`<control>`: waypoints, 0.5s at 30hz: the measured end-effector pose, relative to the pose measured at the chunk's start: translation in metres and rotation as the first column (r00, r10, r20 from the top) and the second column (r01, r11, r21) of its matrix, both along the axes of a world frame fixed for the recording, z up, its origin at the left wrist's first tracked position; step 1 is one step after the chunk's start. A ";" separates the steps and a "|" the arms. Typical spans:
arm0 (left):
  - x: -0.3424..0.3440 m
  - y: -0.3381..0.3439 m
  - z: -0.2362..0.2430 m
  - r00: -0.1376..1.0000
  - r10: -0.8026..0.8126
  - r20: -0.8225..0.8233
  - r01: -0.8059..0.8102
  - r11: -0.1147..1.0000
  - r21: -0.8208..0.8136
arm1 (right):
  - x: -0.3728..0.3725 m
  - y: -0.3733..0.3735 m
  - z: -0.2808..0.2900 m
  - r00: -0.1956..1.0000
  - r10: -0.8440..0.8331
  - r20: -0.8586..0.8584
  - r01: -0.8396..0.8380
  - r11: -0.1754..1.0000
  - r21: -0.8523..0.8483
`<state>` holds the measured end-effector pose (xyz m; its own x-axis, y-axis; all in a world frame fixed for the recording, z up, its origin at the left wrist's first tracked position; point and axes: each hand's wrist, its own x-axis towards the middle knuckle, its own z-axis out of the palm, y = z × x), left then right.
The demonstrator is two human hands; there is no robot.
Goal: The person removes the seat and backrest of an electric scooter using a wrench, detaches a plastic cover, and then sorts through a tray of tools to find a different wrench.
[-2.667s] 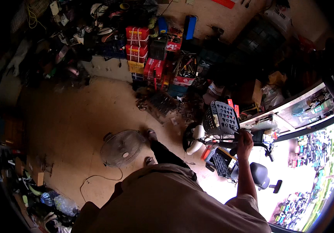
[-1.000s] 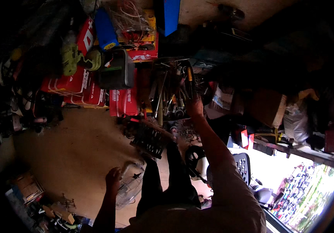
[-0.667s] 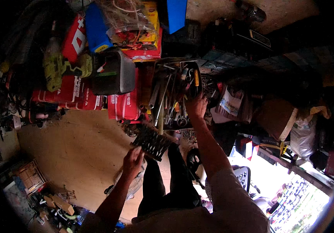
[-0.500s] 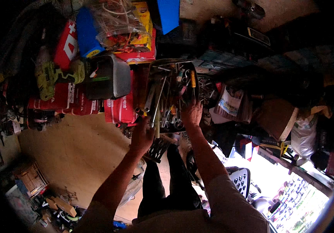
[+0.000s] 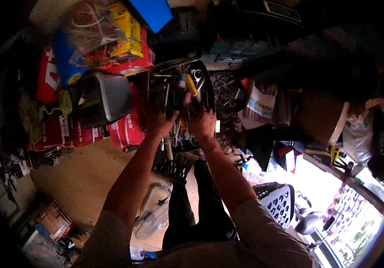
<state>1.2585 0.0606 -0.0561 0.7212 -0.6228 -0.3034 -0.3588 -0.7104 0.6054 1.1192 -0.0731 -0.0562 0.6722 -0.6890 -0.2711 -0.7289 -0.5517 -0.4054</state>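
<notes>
My hands are among metal tools in a dark open box (image 5: 209, 87), which holds a ring wrench (image 5: 197, 75), a yellow-handled tool (image 5: 192, 87) and several long metal bars. My left hand (image 5: 160, 123) is at the box's left part, its fingers reaching into the tools and smeared by motion, so its grip is hidden. On the right part rests my right hand (image 5: 204, 121), fingers spread over the tools. A black perforated tray (image 5: 167, 169) lies below the box, near my legs.
Red cartons (image 5: 125, 131), a grey container (image 5: 109, 100) and yellow-green power tools (image 5: 33, 123) are piled left. A bin of small metal parts (image 5: 228, 94) and cardboard (image 5: 321, 125) sit right. A fan (image 5: 151, 214) stands on the floor; a perforated basket (image 5: 279, 205) is lower right.
I have turned from the bicycle to the shelf of tools. My left hand has risen from low beside my legs into the tool box, beside my right hand.
</notes>
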 end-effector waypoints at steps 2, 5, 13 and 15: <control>0.013 -0.016 0.011 0.982 -0.125 0.141 0.113 0.989 0.093 | -0.002 0.018 0.005 0.995 -0.103 0.006 0.103 0.987 -0.127; 0.019 -0.030 0.013 0.984 -0.123 0.128 0.112 0.989 0.093 | -0.006 0.036 0.012 0.986 -0.158 0.056 0.163 0.980 -0.116; 0.000 -0.034 0.017 0.941 -0.226 0.251 0.206 0.973 0.104 | -0.012 0.077 0.026 0.973 -0.151 0.175 0.144 0.988 0.048; 0.004 -0.028 0.000 0.928 -0.238 0.288 0.210 0.970 0.125 | -0.018 0.076 0.026 0.969 -0.171 0.179 0.155 0.983 0.103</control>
<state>1.2621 0.0321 -0.0558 0.6319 -0.7587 -0.1581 -0.6692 -0.6371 0.3825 1.1013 0.0030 -0.0298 0.5973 -0.7724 -0.2159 -0.7128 -0.3878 -0.5844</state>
